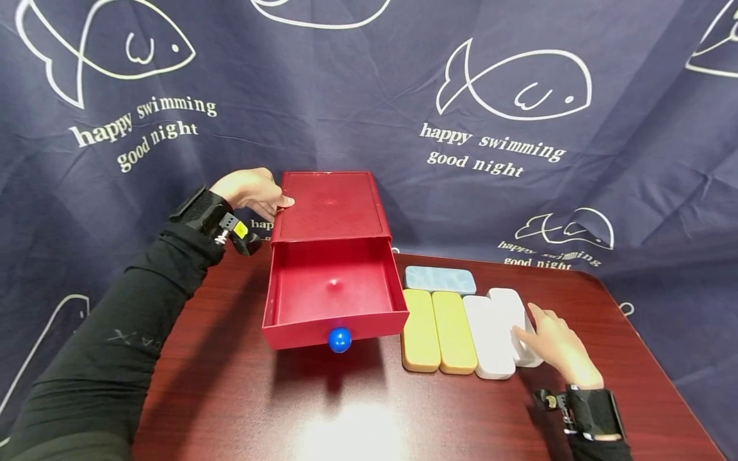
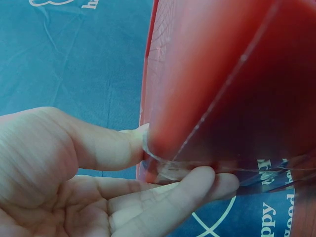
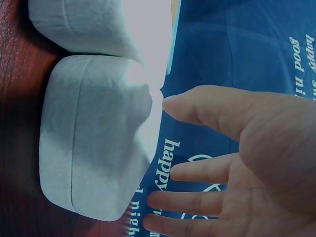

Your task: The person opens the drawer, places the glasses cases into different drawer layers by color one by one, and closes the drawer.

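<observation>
A red plastic drawer box stands at the back of the table, its drawer pulled out, with bare red floor inside and a blue ball knob on its front. My left hand grips the box's rear left edge, thumb on top. In the left wrist view the fingers pass under that red edge, opposite the thumb. My right hand hovers over the rightmost white rounded case with its fingers spread. From the right wrist, the thumb tip overlaps the side of that white case, and nothing lies between thumb and fingers.
Beside the white case lie another white case and two yellow ones, side by side. Behind them is a light blue case. A dark blue curtain with fish prints hangs behind the reddish-brown table.
</observation>
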The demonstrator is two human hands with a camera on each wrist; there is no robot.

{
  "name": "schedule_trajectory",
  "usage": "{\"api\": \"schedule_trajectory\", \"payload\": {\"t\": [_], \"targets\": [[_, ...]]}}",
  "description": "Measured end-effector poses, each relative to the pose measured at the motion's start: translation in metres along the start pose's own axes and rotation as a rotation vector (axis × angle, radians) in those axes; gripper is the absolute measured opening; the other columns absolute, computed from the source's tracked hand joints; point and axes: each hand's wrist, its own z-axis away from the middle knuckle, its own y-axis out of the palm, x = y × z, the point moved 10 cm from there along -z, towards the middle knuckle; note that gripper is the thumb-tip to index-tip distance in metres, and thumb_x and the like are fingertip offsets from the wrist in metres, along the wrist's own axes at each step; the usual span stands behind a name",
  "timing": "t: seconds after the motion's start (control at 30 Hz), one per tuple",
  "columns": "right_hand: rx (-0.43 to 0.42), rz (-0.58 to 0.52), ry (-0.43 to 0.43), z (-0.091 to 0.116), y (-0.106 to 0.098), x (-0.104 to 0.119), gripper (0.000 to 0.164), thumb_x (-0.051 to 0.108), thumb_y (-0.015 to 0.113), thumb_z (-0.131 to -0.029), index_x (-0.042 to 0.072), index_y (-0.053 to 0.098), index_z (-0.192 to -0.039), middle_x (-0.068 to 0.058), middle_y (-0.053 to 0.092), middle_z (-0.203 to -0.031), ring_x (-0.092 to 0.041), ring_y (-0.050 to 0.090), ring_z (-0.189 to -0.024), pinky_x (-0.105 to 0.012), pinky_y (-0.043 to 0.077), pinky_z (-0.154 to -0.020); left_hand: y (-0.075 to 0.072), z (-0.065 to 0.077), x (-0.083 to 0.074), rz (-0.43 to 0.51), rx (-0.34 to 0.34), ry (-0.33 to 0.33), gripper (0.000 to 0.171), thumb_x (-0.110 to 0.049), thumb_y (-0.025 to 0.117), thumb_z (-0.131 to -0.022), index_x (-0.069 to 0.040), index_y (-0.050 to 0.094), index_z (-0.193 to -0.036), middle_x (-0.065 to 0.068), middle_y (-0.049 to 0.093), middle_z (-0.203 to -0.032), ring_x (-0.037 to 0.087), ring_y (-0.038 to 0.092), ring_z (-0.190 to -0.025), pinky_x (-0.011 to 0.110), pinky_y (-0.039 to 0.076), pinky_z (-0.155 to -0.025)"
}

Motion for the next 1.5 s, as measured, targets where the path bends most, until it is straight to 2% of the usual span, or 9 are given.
{"api": "schedule_trajectory", "payload": {"t": [0.27,0.5,0.8,1.07,1.23,1.5], "targets": [[0.077,-0.019,-0.004,-0.001,0.012,-0.002,0.074,0.038,0.061,-0.084,-0.017,0.036,-0.126,-0.04,0.046,-0.113,-0.052,0.046,-0.101,-0.061,0.042,-0.077,0.0,-0.002,0.001,-0.01,0.003,0.001,0.041,-0.017,0.052,-0.093,0.015,0.043,-0.117,0.025,0.055,-0.109,0.02,0.065,-0.084,0.038,0.051,-0.084],[0.113,-0.029,-0.002,-0.003,0.017,-0.001,0.078,0.04,0.062,-0.083,-0.017,0.034,-0.128,-0.039,0.046,-0.113,-0.048,0.048,-0.101,-0.059,0.043,-0.077,0.0,-0.001,0.001,-0.009,-0.006,-0.009,0.045,-0.019,0.052,-0.093,0.016,0.04,-0.119,0.028,0.054,-0.113,0.021,0.066,-0.084,0.038,0.051,-0.084],[0.16,-0.006,0.05,-0.003,0.021,-0.003,0.08,0.042,0.062,-0.081,-0.016,0.033,-0.129,-0.038,0.045,-0.115,-0.047,0.047,-0.102,-0.06,0.044,-0.075,0.0,0.0,-0.001,-0.018,-0.008,0.006,0.042,-0.019,0.051,-0.093,0.015,0.043,-0.117,0.029,0.055,-0.113,0.02,0.066,-0.084,0.036,0.052,-0.082],[0.056,0.04,0.03,-0.004,0.011,-0.003,0.068,0.03,0.068,-0.072,-0.011,0.041,-0.12,-0.03,0.052,-0.094,-0.04,0.054,-0.082,-0.054,0.045,-0.058,-0.001,0.0,0.0,-0.008,-0.014,0.0,0.043,-0.018,0.051,-0.093,0.016,0.042,-0.118,0.028,0.054,-0.113,0.021,0.066,-0.083,0.037,0.052,-0.083],[0.043,0.023,0.021,-0.004,0.015,-0.008,0.071,0.03,0.066,-0.076,-0.013,0.038,-0.125,-0.032,0.05,-0.098,-0.04,0.053,-0.083,-0.053,0.046,-0.059,-0.002,-0.001,0.0,-0.013,-0.025,0.002,0.041,-0.018,0.052,-0.093,0.015,0.042,-0.116,0.027,0.054,-0.111,0.021,0.065,-0.083,0.037,0.052,-0.083],[0.028,0.005,0.058,-0.011,0.03,-0.021,0.089,0.041,0.067,-0.078,-0.014,0.024,-0.133,-0.037,0.045,-0.105,-0.047,0.052,-0.089,-0.057,0.045,-0.062,0.001,0.0,0.0,0.003,-0.012,-0.001,0.046,-0.018,0.052,-0.093,0.017,0.04,-0.121,0.03,0.054,-0.114,0.022,0.066,-0.084,0.04,0.05,-0.086]]}}
